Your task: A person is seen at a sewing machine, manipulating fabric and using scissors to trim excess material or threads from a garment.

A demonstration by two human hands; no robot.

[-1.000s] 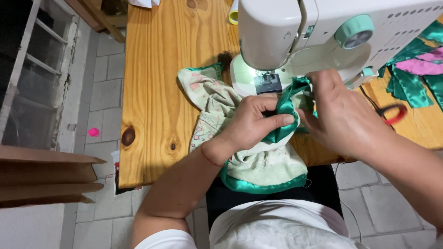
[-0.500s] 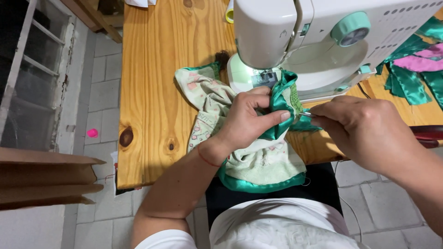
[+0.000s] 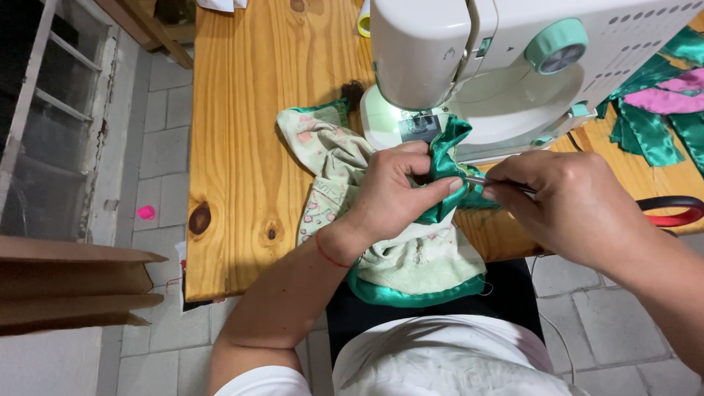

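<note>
My left hand [image 3: 396, 194] pinches the shiny green satin trim [image 3: 447, 158] of a pale printed cloth [image 3: 334, 165] that lies on the wooden table [image 3: 249, 132] and hangs over its front edge. My right hand [image 3: 568, 202] holds a thin metal tool [image 3: 488, 181], its tip touching the trim by my left fingertips. Just behind both hands stands the white and mint sewing machine [image 3: 477, 51], with the fabric lying under its needle area.
Green and pink fabric scraps [image 3: 660, 110] lie at the table's right end. Red-handled scissors [image 3: 671, 211] rest behind my right wrist. A yellow tape roll [image 3: 364, 20] sits behind the machine. Brown cardboard [image 3: 73, 286] juts in at left over the tiled floor.
My right hand has drawn back to the right, away from the machine, and now brings a thin metal tool to the green trim. My left hand keeps its grip on the trim.
</note>
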